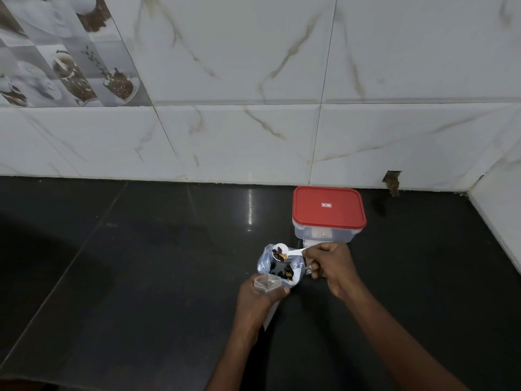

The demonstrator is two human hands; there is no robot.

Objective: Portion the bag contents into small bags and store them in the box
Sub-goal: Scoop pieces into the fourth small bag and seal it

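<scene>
An open foil bag [266, 262] stands on the black counter with dark pieces visible inside it. My right hand [329, 265] grips the handle of a white plastic spoon [280, 252], whose bowl holds a few dark and orange pieces above the bag's mouth. My left hand [258, 299] pinches a small clear plastic bag [266, 283] just in front of the big bag. Behind them stands a clear plastic box [328, 235] with its red lid [327, 207] on.
The black stone counter [141, 263] runs to a white marble-tiled wall [253, 122] at the back and another wall at the right. A chipped hole [392, 180] shows at the wall's base, right of the box. Something white lies partly hidden under my left wrist.
</scene>
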